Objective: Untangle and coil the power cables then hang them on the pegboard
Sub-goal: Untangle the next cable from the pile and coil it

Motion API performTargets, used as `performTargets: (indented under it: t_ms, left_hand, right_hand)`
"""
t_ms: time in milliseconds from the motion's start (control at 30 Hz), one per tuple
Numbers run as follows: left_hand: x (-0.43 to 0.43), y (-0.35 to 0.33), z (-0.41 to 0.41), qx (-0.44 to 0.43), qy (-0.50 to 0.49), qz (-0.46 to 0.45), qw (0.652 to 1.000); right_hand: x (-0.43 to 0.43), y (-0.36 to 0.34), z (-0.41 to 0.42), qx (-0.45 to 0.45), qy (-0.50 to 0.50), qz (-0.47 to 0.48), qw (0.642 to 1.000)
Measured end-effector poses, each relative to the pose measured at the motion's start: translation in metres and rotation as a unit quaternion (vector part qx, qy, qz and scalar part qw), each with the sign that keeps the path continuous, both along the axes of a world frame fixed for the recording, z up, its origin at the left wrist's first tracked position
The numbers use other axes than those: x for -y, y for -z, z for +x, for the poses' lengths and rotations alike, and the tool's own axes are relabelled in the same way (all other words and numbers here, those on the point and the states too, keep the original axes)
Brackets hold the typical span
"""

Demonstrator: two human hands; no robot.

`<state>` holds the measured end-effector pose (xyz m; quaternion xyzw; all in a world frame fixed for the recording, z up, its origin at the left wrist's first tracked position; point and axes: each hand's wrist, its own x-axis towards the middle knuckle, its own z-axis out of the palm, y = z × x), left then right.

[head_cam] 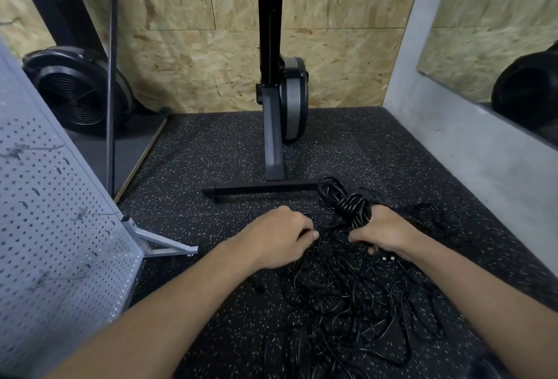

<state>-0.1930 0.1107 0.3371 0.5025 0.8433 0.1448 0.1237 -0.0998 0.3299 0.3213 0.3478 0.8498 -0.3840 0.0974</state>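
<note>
No readable writing

No word, number, brand or sign can be made out on the pegboard [60, 227], the black power cables [347, 303], the upright exercise machine [291, 97] or the wood-chip wall panels [347, 58]; any small markings are too blurred to read.

Bare speckled floor [193, 167] lies open between the pegboard [54, 212] and the exercise machine [290, 100], back to the chipboard wall [187, 76]. The pegboard walls off the left, and its metal foot [163, 242] reaches onto the floor near the left hand [280, 236]. Ahead, the machine's black crossbar [259, 189] lies low across the way, just behind the coiled cable bundle [350, 206] gripped by the right hand [383, 233]. The loose cable tangle [347, 297] covers the floor between the forearms. A grey wall [483, 161] closes the right side.
</note>
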Motion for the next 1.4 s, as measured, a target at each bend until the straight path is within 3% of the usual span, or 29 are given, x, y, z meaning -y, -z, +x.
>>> performTargets:
  t_ms: [167,333,600,733,900,1067,1133,1267,1400]
  left_hand:
    - [-0.01,-0.02,0.015,-0.124,0.05,0.028,0.991]
    - [-0.011,-0.026,0.008,-0.131,0.036,0.073,0.988]
    - [0.013,-0.023,-0.033,-0.036,-0.121,0.195,0.973]
    - [0.02,-0.018,-0.043,0.04,-0.156,0.192,0.968]
    - [0.038,0.003,-0.066,0.239,-0.19,0.223,0.926]
    - [0.023,0.041,-0.051,0.313,-0.14,0.106,0.933]
    - [0.013,0.042,-0.038,0.3,-0.146,0.065,0.94]
    - [0.001,0.04,-0.03,0.174,-0.158,-0.015,0.972]
    - [-0.011,0.041,-0.004,0.128,-0.112,-0.068,0.983]
  right_hand:
    - [0.015,0.009,-0.008,-0.022,-0.031,0.159,0.986]
    - [0.025,0.019,-0.007,-0.023,-0.127,0.292,0.948]
    - [0.026,0.011,0.005,-0.054,-0.327,0.304,0.893]
    - [0.034,0.004,0.009,-0.117,-0.395,0.23,0.882]
    - [0.042,-0.004,0.013,-0.273,-0.321,0.027,0.906]
    - [0.049,-0.005,0.014,-0.307,-0.244,-0.036,0.919]
    - [0.044,0.001,0.011,-0.303,-0.199,-0.011,0.932]
    - [0.032,0.005,0.005,-0.268,-0.078,0.012,0.96]
    - [0.023,0.014,0.002,-0.227,-0.034,0.085,0.97]
